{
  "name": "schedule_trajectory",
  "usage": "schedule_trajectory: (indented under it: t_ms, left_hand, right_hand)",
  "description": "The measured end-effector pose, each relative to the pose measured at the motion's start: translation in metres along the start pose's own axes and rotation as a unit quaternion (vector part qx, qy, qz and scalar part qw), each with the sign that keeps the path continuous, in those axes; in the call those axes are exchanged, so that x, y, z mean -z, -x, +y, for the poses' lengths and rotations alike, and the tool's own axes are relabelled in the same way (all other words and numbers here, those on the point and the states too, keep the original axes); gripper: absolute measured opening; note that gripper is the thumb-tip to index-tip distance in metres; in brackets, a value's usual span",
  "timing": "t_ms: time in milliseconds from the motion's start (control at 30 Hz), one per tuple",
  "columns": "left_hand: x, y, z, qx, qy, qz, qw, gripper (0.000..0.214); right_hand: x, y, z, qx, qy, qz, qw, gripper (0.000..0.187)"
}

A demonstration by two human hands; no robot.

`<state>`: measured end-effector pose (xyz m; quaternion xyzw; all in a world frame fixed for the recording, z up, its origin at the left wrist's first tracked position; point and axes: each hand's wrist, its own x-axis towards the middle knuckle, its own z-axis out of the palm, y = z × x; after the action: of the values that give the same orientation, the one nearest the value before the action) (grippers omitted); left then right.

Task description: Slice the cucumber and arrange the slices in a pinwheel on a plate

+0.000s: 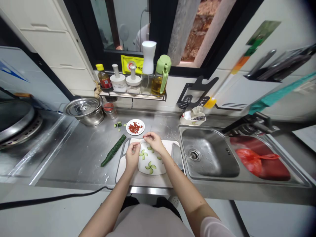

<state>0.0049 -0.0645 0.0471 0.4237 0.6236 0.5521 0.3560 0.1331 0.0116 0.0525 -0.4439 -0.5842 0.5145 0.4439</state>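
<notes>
My left hand [132, 154] hovers over a white plate [158, 167] on the cutting board [145, 179], fingers pinched together on something too small to make out. My right hand [153, 140] is at the plate's far edge, fingertips also pinched. On the plate lie thin green cucumber slices [150, 167] arranged in small pinwheel shapes. A half cucumber [113, 150] lies on the steel counter left of the board. A small dish of chopped red chili [135, 127] stands just beyond my hands.
A cleaver [176, 156] rests on the board's right edge. The sink [209, 154] lies to the right, a red bag [251, 159] in its far basin. A lidded pot [85, 110] and a condiment rack [133, 93] stand behind. Cucumber scraps [118, 125] lie nearby.
</notes>
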Motion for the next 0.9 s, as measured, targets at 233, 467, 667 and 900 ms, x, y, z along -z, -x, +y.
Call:
schedule_trajectory:
  t_ms: [233, 467, 667, 900]
  left_hand:
    - [-0.006, -0.002, 0.011, 0.004, 0.033, -0.087, 0.996, 0.018]
    - [-0.007, 0.008, 0.004, 0.009, 0.007, -0.106, 0.994, 0.017]
    - [-0.015, 0.013, 0.007, 0.0, 0.002, -0.122, 0.993, 0.018]
    - [-0.037, 0.019, 0.01, -0.011, -0.003, -0.147, 0.989, 0.017]
  right_hand:
    - [0.01, 0.039, -0.018, 0.023, 0.054, -0.017, 0.998, 0.014]
    - [0.023, 0.055, -0.018, 0.025, 0.088, 0.003, 0.996, 0.018]
    - [0.047, 0.064, -0.022, 0.053, 0.153, 0.036, 0.986, 0.012]
    - [0.063, 0.073, -0.027, 0.089, 0.244, 0.006, 0.966, 0.012]
